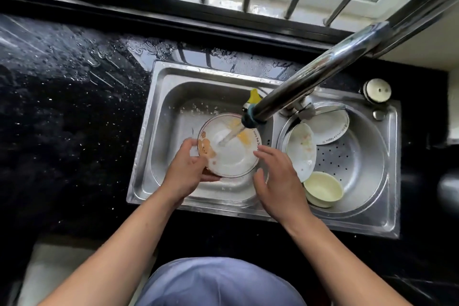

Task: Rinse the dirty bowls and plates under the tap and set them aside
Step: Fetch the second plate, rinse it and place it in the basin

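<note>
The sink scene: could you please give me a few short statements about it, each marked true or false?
1. Water from the tap is running onto the plate. True.
2. The left hand holds the plate by its rim. True.
3. The right hand has a closed grip on a spoon. False: it is open, beside the plate's right edge.
4. The pale yellow bowl sits in the left basin. False: it is in the right basin.
5. The plate under the tap is spotless. False: orange residue shows on it.
</note>
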A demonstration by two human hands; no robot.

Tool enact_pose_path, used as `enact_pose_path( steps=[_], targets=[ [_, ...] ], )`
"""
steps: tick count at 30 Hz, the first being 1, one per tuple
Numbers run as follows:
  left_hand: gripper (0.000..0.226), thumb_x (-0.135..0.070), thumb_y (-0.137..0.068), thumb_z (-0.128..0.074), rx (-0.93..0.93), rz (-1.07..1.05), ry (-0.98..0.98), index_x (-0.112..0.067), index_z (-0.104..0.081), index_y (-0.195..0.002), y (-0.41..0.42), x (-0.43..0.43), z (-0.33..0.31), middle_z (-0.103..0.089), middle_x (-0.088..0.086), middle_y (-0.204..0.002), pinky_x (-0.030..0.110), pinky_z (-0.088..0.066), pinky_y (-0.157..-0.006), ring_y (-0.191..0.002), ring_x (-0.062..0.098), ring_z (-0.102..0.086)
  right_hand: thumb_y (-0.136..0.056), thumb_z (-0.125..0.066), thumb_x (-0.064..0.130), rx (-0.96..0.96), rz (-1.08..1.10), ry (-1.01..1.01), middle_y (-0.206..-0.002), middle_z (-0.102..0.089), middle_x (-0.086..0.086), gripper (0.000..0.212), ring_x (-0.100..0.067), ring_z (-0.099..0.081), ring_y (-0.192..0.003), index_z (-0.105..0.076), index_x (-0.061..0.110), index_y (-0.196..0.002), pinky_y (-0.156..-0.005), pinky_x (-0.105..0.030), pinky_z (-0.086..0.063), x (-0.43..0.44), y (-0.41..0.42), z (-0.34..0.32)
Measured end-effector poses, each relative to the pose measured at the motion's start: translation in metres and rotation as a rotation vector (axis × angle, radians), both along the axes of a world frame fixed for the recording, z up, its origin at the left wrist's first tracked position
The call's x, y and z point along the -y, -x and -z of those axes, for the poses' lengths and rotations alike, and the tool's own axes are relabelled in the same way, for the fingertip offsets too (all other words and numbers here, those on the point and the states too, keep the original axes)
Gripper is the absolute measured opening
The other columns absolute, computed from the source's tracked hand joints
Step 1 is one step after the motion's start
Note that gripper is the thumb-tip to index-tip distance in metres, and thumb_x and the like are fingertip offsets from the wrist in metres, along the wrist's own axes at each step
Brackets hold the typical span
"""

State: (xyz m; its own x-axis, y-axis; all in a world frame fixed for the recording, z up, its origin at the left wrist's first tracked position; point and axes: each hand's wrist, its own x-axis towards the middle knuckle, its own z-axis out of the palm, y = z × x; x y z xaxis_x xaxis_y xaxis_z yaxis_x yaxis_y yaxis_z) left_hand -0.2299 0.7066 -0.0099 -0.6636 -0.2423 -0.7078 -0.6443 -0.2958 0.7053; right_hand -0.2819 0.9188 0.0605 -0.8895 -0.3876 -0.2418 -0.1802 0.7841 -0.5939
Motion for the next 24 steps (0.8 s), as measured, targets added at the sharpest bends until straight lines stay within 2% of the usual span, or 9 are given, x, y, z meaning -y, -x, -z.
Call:
enact_pose_path(
  steps=[3, 8, 13, 17, 22, 24],
  targets=[
    [0.024, -0.016, -0.097, -0.064, 0.003, 0.000, 0.010, -0.026, -0.058, -0.117, -0.003, 0.001, 0.002, -0.082, 0.013, -0.097, 0.046, -0.067, -0.071, -0.075, 0.037, -0.080, -0.089, -0.059, 0.004, 0.005, 0.019, -0.004, -0.134, -0.063, -0.007, 0.038, -0.021, -0.054, -0.127, -0.067, 0.004, -0.126, -0.110, -0.037, -0.044, -0.003, -0.001, 0.002],
    [0.021, -0.020, -0.101, -0.066, 0.000, -0.017, 0.021, -0.025, -0.057, -0.120, -0.010, 0.003, 0.006, -0.082, 0.008, -0.105, 0.046, -0.068, -0.070, -0.075, 0.042, -0.080, -0.092, -0.057, 0.008, 0.040, 0.009, -0.038, -0.137, -0.062, -0.003, 0.039, -0.017, -0.053, -0.129, -0.066, 0.007, -0.130, -0.111, -0.029, -0.039, -0.007, -0.010, 0.003],
    [0.025, -0.010, -0.099, -0.066, 0.008, -0.043, 0.030, -0.017, -0.056, -0.121, -0.014, 0.000, 0.009, -0.080, 0.019, -0.095, 0.049, -0.067, -0.073, -0.073, 0.039, -0.079, -0.093, -0.058, 0.011, 0.098, -0.068, -0.053, -0.141, -0.061, -0.003, 0.040, -0.018, -0.052, -0.133, -0.066, 0.009, -0.132, -0.112, -0.022, -0.032, 0.002, -0.016, 0.008],
    [0.022, -0.004, -0.099, -0.060, 0.004, -0.075, 0.008, -0.018, -0.055, -0.115, -0.013, -0.007, 0.005, -0.080, 0.026, -0.095, 0.040, -0.067, -0.066, -0.081, 0.043, -0.080, -0.092, -0.058, 0.015, 0.109, -0.136, -0.022, -0.139, -0.064, -0.003, 0.036, -0.021, -0.054, -0.131, -0.071, 0.010, -0.125, -0.111, -0.030, -0.039, 0.018, -0.020, 0.011],
    [0.022, -0.001, -0.098, -0.054, 0.022, -0.088, 0.020, -0.017, -0.054, -0.113, -0.013, -0.012, 0.000, -0.077, 0.029, -0.101, 0.036, -0.066, -0.065, -0.087, 0.045, -0.079, -0.092, -0.054, 0.021, 0.122, -0.166, -0.022, -0.141, -0.062, 0.000, 0.038, -0.018, -0.053, -0.132, -0.071, 0.015, -0.125, -0.109, -0.027, -0.038, 0.020, -0.031, 0.013],
    [0.022, 0.000, -0.098, -0.056, 0.026, -0.095, 0.018, -0.014, -0.053, -0.115, -0.013, -0.013, 0.000, -0.076, 0.030, -0.101, 0.035, -0.066, -0.064, -0.083, 0.042, -0.080, -0.092, -0.052, 0.023, 0.142, -0.187, -0.040, -0.144, -0.060, 0.002, 0.039, -0.016, -0.051, -0.134, -0.069, 0.018, -0.127, -0.110, -0.027, -0.038, 0.017, -0.036, 0.015]
  ],
)
